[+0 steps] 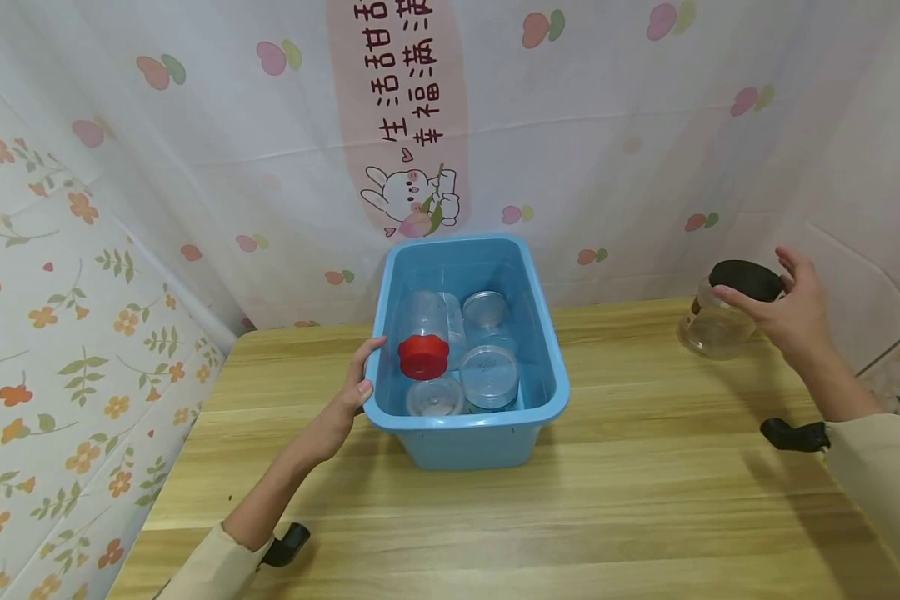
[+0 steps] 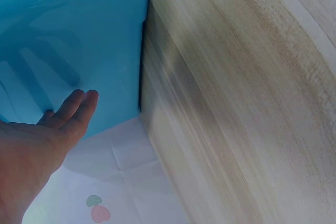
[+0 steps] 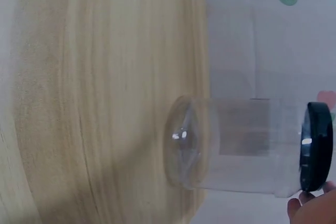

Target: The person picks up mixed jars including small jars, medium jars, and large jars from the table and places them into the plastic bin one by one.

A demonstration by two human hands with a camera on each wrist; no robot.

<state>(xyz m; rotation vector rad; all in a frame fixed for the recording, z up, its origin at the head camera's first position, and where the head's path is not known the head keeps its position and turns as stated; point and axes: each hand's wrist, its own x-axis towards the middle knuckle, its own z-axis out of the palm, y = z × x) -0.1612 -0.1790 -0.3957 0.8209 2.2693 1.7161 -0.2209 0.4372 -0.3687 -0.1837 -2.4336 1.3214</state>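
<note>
A clear jar (image 1: 720,325) with a black lid (image 3: 316,146) is at the table's far right, its base close over the wood. My right hand (image 1: 787,304) grips it by the lid, thumb on the near side and fingers round the other. At the middle, a blue plastic bin (image 1: 465,446) stands on the table. Against its left side rests my left hand (image 1: 345,408), fingers extended along the outer wall in the left wrist view. Inside the bin lie several clear containers, among them a jar with a red lid (image 1: 423,357) and a round tub (image 1: 489,377).
The wooden table (image 1: 607,517) runs up to a white curtain (image 1: 607,150) at the back, printed with hearts and a rabbit. A floral cloth (image 1: 67,367) hangs along the left side. Black wrist mounts (image 1: 795,435) stick out from both sleeves.
</note>
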